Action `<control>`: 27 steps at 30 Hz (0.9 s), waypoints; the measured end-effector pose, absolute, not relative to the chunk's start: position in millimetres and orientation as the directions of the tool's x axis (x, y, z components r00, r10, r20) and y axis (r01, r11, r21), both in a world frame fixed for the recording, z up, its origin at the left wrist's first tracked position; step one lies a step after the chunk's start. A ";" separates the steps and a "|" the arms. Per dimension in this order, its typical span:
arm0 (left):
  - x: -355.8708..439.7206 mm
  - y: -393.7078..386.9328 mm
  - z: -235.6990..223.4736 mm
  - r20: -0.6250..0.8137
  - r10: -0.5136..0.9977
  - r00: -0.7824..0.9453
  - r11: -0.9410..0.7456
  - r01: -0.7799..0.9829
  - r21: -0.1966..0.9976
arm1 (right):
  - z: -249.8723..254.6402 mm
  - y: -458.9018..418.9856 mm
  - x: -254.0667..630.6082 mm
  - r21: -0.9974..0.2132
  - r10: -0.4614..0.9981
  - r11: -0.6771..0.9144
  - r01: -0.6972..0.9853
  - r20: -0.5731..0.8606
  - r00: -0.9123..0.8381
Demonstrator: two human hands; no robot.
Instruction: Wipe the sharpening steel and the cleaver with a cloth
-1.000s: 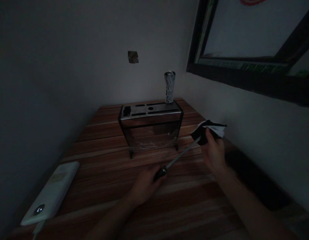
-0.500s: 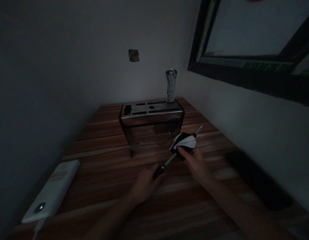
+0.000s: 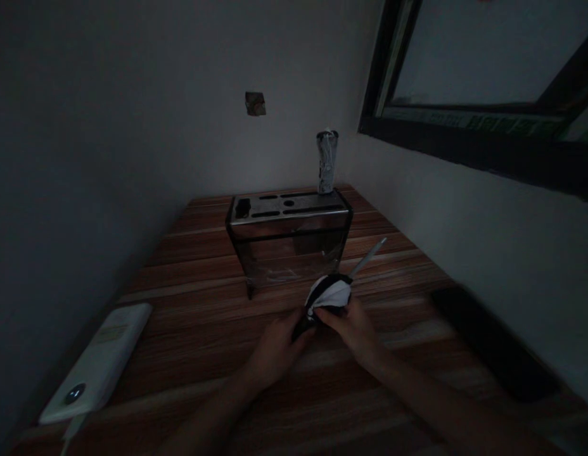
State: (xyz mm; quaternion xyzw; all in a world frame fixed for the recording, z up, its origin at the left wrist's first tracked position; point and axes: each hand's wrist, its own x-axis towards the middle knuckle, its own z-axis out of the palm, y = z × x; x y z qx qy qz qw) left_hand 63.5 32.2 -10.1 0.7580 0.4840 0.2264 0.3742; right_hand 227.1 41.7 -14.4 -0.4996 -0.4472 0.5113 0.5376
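My left hand (image 3: 276,345) is closed around the dark handle of a tool (image 3: 367,258) with a long, thin metal shaft. It resembles a sharpening steel, but its exact kind is unclear in the dim light. The shaft points up and to the right. A black-and-white cloth (image 3: 332,294) is wrapped around the shaft close to the handle, and my right hand (image 3: 355,332) pinches it there. Beyond both hands stands a knife block (image 3: 270,206) with clear sides and a slotted metal top.
A grey, upright, tube-like object (image 3: 326,163) stands at the block's right end. On the left of the wooden table (image 3: 180,342) lies a white power bank (image 3: 99,361) with a cable. A long black object (image 3: 493,342) lies by the right wall, below a dark window frame (image 3: 455,152).
My right hand and the cloth have slid down the shaft, towards the handle and my left hand. More of the shaft's far end now shows. My left hand has hardly moved.
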 end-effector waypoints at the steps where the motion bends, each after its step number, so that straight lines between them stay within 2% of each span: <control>1: 63.5 32.0 -10.0 -0.019 0.903 0.430 -0.253 0.566 0.784 | -14.6 41.9 227.7 -0.995 0.997 -0.021 -0.099 -0.029 0.072; 14: 63.5 32.6 -11.0 -0.025 0.905 0.424 -0.246 0.571 0.783 | -6.6 45.7 233.3 -0.992 0.995 0.016 -0.122 0.003 0.100; 27: 64.4 32.5 -8.4 -0.046 0.904 0.425 -0.241 0.596 0.766 | 3.2 69.6 257.9 -0.943 0.940 0.141 -0.302 0.032 0.340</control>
